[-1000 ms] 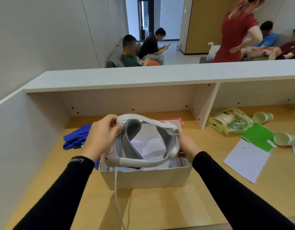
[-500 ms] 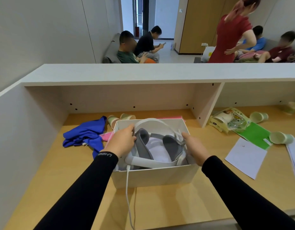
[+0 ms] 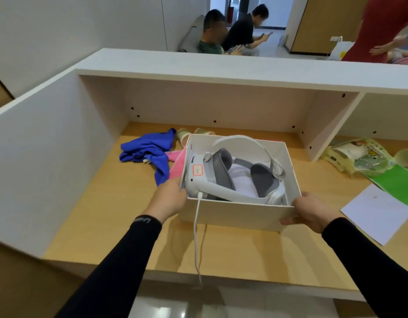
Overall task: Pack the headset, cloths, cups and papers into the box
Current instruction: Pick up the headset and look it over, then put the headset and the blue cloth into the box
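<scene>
The white headset (image 3: pixel 233 175) lies inside the open white box (image 3: pixel 239 214) on the wooden desk, and its white cable (image 3: pixel 196 237) hangs over the box's front wall and off the desk edge. My left hand (image 3: pixel 168 198) grips the box's near left corner. My right hand (image 3: pixel 311 212) grips its near right corner. A blue cloth (image 3: pixel 150 152) and a pink cloth (image 3: pixel 177 164) lie left of the box. Two paper cups (image 3: pixel 187 136) lie behind it. White paper (image 3: pixel 377 214), green paper (image 3: pixel 398 182) and another cup (image 3: pixel 406 157) lie to the right.
A white shelf runs over the back of the desk, with a divider panel (image 3: pixel 322 131) right of the box. A yellow-green snack bag (image 3: pixel 356 157) lies past it. A white side wall (image 3: pixel 49 145) closes off the left. People sit and stand beyond the shelf.
The headset went down from above the box to rest inside it. Both hands let go of it and moved to the box's near corners.
</scene>
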A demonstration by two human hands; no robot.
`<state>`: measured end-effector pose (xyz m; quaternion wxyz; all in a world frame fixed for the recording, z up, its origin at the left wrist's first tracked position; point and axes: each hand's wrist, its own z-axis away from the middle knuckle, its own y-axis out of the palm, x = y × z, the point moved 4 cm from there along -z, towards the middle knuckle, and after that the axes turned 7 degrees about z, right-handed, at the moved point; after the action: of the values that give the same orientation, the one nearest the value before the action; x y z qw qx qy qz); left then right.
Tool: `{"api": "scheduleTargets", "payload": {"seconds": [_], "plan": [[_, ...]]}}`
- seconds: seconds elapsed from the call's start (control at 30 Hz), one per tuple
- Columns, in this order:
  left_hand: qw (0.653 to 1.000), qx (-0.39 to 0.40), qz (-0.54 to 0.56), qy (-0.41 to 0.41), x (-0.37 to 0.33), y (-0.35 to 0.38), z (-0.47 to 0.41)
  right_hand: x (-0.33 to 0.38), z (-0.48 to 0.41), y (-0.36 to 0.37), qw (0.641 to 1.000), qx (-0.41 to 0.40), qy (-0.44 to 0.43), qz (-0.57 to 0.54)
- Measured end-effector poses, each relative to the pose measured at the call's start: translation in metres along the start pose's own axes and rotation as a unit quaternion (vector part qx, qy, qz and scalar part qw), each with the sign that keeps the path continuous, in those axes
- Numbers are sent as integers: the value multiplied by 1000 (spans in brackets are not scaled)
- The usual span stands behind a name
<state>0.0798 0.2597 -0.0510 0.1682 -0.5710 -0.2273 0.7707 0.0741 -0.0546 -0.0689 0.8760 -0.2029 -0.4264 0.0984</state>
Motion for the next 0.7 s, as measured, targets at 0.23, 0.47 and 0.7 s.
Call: {"api": "scheduleTargets", "payload": {"seconds": [0.23, 0.47, 0.7], "plan": [[993, -69, 81, -49, 8, -12, 20, -16, 24, 6, 998, 48, -34, -28], [987, -107, 82, -92, 21, -17, 81, -40, 53, 19, 987, 127, -98, -6], [984, -132, 39, -113, 29, -19, 81, -36, 49, 4, 979, 168, -101, 46]]}}
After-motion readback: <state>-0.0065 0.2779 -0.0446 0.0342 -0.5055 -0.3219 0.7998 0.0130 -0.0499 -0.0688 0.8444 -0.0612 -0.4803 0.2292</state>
